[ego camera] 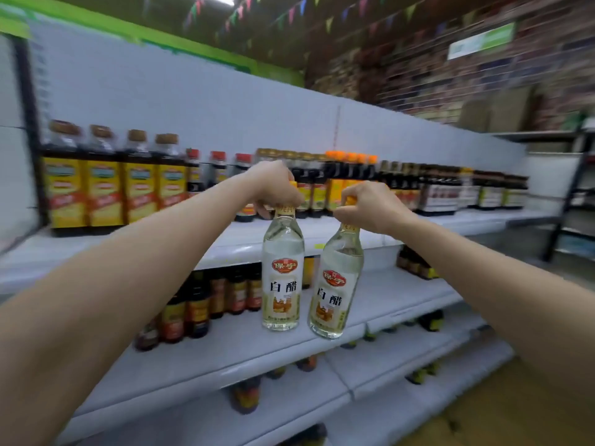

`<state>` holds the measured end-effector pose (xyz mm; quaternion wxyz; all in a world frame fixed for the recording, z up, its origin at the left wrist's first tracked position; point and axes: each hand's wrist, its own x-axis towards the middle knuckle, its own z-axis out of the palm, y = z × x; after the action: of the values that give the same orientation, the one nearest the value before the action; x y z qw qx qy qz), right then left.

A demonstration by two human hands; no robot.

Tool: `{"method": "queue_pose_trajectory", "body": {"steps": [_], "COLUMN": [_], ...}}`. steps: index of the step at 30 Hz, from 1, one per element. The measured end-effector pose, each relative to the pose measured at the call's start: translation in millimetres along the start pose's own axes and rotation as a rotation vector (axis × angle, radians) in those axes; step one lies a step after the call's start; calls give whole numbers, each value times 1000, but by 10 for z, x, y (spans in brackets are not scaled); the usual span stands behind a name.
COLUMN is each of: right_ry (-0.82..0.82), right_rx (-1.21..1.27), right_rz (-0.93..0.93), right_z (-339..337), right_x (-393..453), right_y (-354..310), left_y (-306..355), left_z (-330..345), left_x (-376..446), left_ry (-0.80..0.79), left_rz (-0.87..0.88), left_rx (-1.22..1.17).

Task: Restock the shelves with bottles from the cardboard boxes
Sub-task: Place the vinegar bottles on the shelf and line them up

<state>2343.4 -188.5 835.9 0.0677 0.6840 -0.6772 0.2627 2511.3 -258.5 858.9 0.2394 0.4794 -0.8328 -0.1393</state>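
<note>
We grip a vinegar bottle by its cap in each of our hands, left hand (277, 188) holding its bottle (282, 272) upright, right hand (370, 204) its tilted bottle (336, 284), both hanging below our fists, with the shelf (402, 294) just beyond.

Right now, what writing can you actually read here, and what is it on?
"保宁" on the red badge of the left clear bottle
"白醋" on its label
"保宁" and "白醋" on the right clear bottle
Small print on both labels: too small to read
Shelf bottles and green wall sign: blurred, unreadable
</note>
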Motion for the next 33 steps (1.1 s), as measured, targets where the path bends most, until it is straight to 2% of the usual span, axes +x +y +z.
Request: {"method": "queue_pose_trajectory", "body": {"steps": [8, 12, 18, 26, 33], "right_ry": [120, 196, 224, 279, 317], "right_rx": [-151, -163, -271, -394, -431], "right_rz": [201, 290, 443, 612, 644], "right_z": [-715, -897, -1114, -1506, -1659], "right_x": [-64, -20, 254, 670, 788], "right_y": [1696, 2452, 3608, 5075, 6379], "left_y": [1408, 1966, 2795, 3934, 4751], "left_z": [880, 1358, 2048, 2891, 3735], "left_x": [1017, 1546, 2558, 3782, 4614], "left_ry": [-36, -65, -118, -193, -195], "left_rz": [188, 295, 452, 580, 593], "left_rx": [-108, -120, -154, -234, -260]}}
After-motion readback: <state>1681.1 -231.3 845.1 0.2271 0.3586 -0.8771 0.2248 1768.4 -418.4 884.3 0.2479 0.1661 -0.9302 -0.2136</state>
